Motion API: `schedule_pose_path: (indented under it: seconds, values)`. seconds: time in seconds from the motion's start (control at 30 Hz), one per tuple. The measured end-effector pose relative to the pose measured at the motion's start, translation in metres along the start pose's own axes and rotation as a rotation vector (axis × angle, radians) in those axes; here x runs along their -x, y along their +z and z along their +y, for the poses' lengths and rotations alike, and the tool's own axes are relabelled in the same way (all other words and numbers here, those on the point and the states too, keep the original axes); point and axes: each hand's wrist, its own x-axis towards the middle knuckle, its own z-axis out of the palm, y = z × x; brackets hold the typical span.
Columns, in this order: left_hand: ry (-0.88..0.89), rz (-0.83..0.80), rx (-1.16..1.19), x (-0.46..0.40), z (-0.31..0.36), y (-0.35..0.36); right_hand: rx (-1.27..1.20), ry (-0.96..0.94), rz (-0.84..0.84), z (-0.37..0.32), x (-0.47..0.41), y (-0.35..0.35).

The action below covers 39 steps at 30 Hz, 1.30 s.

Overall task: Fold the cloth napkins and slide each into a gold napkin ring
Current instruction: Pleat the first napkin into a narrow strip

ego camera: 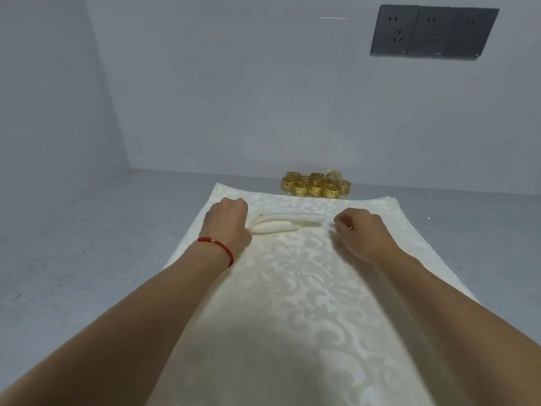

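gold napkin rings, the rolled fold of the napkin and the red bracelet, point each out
gold napkin rings (pixel 316 186), head view, front row of cluster
rolled fold (pixel 281 222), head view, middle of roll
red bracelet (pixel 218 246), head view, cord on left wrist

I am in a plain, bare room set up for a table job. The walls (pixel 205 83) are white. Dark wall sockets (pixel 433 30) sit up high. A grey tabletop (pixel 73 244) runs into the corner, with gold napkin rings (pixel 316 185) near its back edge.
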Motion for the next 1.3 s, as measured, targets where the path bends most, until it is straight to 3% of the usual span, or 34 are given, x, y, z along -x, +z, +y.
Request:
schedule_pose_path:
  seconds: [0.2,0.43,0.53,0.63,0.77,0.93,1.3]
  values:
    - [-0.072,0.087,-0.013,-0.012,-0.008,0.035,0.189,0.076,0.164,-0.003,-0.079,0.026]
    - [-0.044,0.087,-0.12,-0.01,-0.003,0.03,0.339,0.198,0.104,0.005,-0.143,0.045]
    - [-0.091,0.108,-0.042,-0.014,-0.009,0.032,0.187,0.163,0.22,0.0,-0.144,0.042]
    - [-0.105,0.172,0.039,-0.017,-0.012,0.032,-0.126,0.136,0.33,-0.007,-0.127,0.031]
    - [-0.07,0.248,0.113,-0.018,-0.011,0.03,-0.566,0.184,0.241,-0.023,-0.069,0.017]
    - [-0.03,0.333,0.146,-0.014,-0.012,0.028,-1.18,0.33,0.249,-0.017,-0.019,-0.005]
    - [0.082,0.366,0.165,-0.013,-0.008,0.036,-1.143,0.187,0.096,-0.018,0.014,0.001]
